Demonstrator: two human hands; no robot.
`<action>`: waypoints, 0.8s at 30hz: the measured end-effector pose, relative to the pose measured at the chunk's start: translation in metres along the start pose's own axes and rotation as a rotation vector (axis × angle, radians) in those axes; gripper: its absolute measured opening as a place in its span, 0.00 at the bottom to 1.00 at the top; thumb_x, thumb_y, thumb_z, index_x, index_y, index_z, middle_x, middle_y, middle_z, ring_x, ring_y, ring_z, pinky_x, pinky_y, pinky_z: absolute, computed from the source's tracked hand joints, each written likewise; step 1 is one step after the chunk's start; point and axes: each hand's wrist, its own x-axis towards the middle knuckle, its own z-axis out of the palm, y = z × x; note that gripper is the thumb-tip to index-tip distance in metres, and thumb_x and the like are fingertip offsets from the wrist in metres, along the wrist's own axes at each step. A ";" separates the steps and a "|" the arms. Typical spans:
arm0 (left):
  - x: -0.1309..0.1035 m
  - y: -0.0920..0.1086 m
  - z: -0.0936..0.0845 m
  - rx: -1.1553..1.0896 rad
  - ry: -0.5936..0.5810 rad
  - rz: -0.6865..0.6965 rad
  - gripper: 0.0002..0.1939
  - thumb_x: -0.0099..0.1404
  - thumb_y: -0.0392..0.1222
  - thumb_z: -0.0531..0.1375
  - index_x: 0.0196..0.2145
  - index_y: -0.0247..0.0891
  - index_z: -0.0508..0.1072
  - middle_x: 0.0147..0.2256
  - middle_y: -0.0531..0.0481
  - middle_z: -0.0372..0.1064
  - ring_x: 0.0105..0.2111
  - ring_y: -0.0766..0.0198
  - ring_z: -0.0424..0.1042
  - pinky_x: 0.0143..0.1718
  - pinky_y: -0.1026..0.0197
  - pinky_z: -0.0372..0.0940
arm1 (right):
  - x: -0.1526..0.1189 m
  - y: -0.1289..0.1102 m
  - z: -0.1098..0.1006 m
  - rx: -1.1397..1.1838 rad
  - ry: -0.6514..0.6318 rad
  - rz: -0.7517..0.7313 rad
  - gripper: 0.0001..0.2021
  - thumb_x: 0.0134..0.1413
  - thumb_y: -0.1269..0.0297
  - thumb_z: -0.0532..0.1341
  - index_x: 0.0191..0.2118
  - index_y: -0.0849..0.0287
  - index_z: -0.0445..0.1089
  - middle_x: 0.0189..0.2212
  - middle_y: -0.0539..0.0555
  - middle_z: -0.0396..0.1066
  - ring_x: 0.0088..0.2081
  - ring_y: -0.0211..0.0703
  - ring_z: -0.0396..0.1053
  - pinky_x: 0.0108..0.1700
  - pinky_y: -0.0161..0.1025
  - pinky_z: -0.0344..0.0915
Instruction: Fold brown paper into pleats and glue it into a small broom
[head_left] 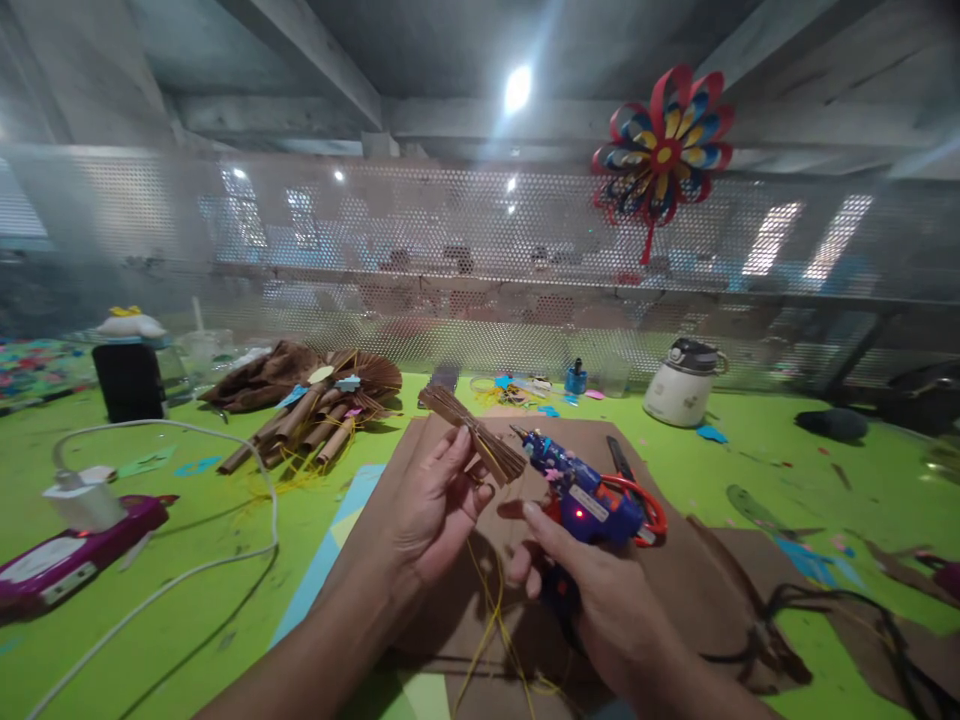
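My left hand [442, 490] pinches a pleated brown paper piece [487, 440], narrow at its tied middle and flared at both ends. Yellow string [493, 600] hangs beneath that hand. Wrapped around the grip of a blue hot glue gun [585, 495] is my right hand [592, 580]; a small red light glows on the gun's side. The gun's nozzle points up and left, close to the paper's right-hand end; whether they touch I cannot tell. Below both hands lies a brown cardboard sheet [439, 620]. Red-handled scissors [654, 520] rest on it, partly behind the gun.
Brown paper rolls and fans [315, 415] are heaped at back left. A white cable [274, 500] loops from a charger on a purple power strip [82, 550]. A white jug [681, 385] stands at back right. A black cord [825, 595] crosses the right side.
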 end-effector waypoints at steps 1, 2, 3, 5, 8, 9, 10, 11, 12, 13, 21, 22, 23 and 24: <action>0.000 0.000 0.000 0.002 -0.009 0.021 0.07 0.59 0.36 0.64 0.37 0.38 0.74 0.34 0.51 0.74 0.30 0.69 0.71 0.26 0.70 0.63 | 0.000 0.001 0.001 -0.007 -0.008 0.009 0.18 0.45 0.51 0.67 0.31 0.64 0.75 0.21 0.54 0.73 0.22 0.34 0.65 0.27 0.31 0.62; 0.000 0.000 0.001 0.004 -0.017 0.047 0.06 0.59 0.36 0.64 0.37 0.38 0.74 0.35 0.50 0.74 0.30 0.68 0.70 0.26 0.70 0.63 | 0.000 0.002 0.001 -0.006 -0.020 0.022 0.18 0.45 0.51 0.67 0.30 0.65 0.75 0.21 0.55 0.74 0.22 0.34 0.66 0.28 0.31 0.62; 0.000 0.000 0.000 0.002 -0.020 0.068 0.06 0.60 0.36 0.63 0.37 0.37 0.74 0.35 0.50 0.74 0.30 0.68 0.70 0.25 0.70 0.63 | 0.000 0.002 0.002 0.004 -0.036 0.036 0.18 0.45 0.51 0.68 0.30 0.65 0.74 0.22 0.55 0.74 0.23 0.34 0.66 0.28 0.31 0.62; 0.000 0.000 -0.001 -0.011 -0.005 0.073 0.04 0.60 0.35 0.63 0.35 0.37 0.74 0.35 0.51 0.74 0.29 0.70 0.70 0.25 0.71 0.63 | 0.000 0.004 0.004 0.044 -0.063 0.050 0.18 0.44 0.52 0.68 0.30 0.65 0.74 0.24 0.55 0.75 0.24 0.34 0.68 0.30 0.31 0.63; 0.000 0.002 -0.002 -0.029 0.019 0.084 0.03 0.61 0.33 0.62 0.35 0.36 0.74 0.34 0.50 0.73 0.30 0.70 0.71 0.25 0.72 0.65 | 0.002 0.005 0.005 0.114 -0.041 0.029 0.17 0.41 0.55 0.71 0.32 0.64 0.73 0.24 0.54 0.74 0.26 0.36 0.69 0.31 0.32 0.64; 0.000 0.003 -0.001 -0.032 0.018 0.090 0.03 0.61 0.33 0.61 0.35 0.35 0.74 0.34 0.50 0.73 0.30 0.70 0.71 0.26 0.71 0.66 | 0.002 0.004 0.004 0.126 -0.018 0.010 0.17 0.40 0.56 0.71 0.32 0.63 0.72 0.24 0.53 0.74 0.27 0.37 0.70 0.32 0.32 0.64; -0.001 0.003 -0.001 -0.033 0.013 0.096 0.03 0.62 0.33 0.61 0.35 0.34 0.74 0.34 0.50 0.73 0.30 0.70 0.72 0.27 0.71 0.66 | 0.003 0.004 0.004 0.130 0.009 -0.015 0.17 0.39 0.57 0.72 0.33 0.63 0.72 0.25 0.53 0.74 0.27 0.37 0.70 0.33 0.33 0.65; -0.001 0.004 0.000 -0.034 0.003 0.105 0.03 0.62 0.32 0.61 0.34 0.34 0.74 0.33 0.50 0.73 0.30 0.70 0.72 0.28 0.71 0.67 | 0.003 0.003 0.003 0.125 0.034 -0.043 0.18 0.39 0.57 0.72 0.34 0.62 0.72 0.26 0.52 0.74 0.28 0.38 0.71 0.34 0.33 0.65; -0.001 0.004 0.001 -0.034 -0.007 0.117 0.03 0.62 0.32 0.61 0.34 0.34 0.75 0.32 0.50 0.73 0.30 0.70 0.72 0.29 0.71 0.68 | 0.004 0.002 0.002 0.113 0.055 -0.070 0.18 0.39 0.57 0.72 0.35 0.61 0.72 0.27 0.53 0.75 0.29 0.39 0.71 0.34 0.34 0.65; -0.002 0.004 0.001 -0.031 -0.017 0.126 0.02 0.62 0.32 0.61 0.33 0.33 0.75 0.32 0.50 0.73 0.30 0.71 0.72 0.30 0.71 0.68 | 0.004 0.002 0.002 0.100 0.066 -0.092 0.18 0.39 0.56 0.71 0.37 0.61 0.72 0.29 0.53 0.75 0.30 0.39 0.71 0.35 0.34 0.65; -0.003 -0.004 0.008 0.045 -0.057 0.160 0.06 0.60 0.34 0.63 0.37 0.35 0.75 0.38 0.48 0.74 0.36 0.67 0.73 0.41 0.64 0.69 | 0.003 0.006 0.001 0.064 0.051 -0.039 0.17 0.41 0.55 0.70 0.34 0.62 0.74 0.28 0.54 0.75 0.30 0.39 0.71 0.37 0.35 0.65; -0.003 -0.005 0.009 0.059 -0.065 0.157 0.06 0.60 0.35 0.63 0.37 0.35 0.74 0.39 0.47 0.73 0.37 0.66 0.73 0.42 0.62 0.69 | 0.004 0.006 0.001 0.063 0.053 -0.022 0.17 0.40 0.55 0.71 0.33 0.62 0.73 0.26 0.53 0.74 0.29 0.38 0.70 0.35 0.34 0.65; -0.003 -0.005 0.009 0.070 -0.067 0.155 0.07 0.60 0.35 0.63 0.38 0.35 0.74 0.41 0.46 0.73 0.37 0.65 0.73 0.43 0.61 0.69 | 0.004 0.006 0.001 0.063 0.050 -0.012 0.17 0.40 0.55 0.71 0.33 0.63 0.72 0.24 0.52 0.73 0.26 0.36 0.68 0.32 0.32 0.64; -0.003 -0.006 0.009 0.075 -0.062 0.154 0.07 0.60 0.35 0.63 0.38 0.35 0.74 0.41 0.46 0.73 0.38 0.65 0.73 0.44 0.61 0.69 | 0.005 0.006 0.001 0.065 0.043 -0.010 0.17 0.40 0.55 0.71 0.32 0.63 0.72 0.22 0.50 0.72 0.24 0.34 0.66 0.29 0.31 0.62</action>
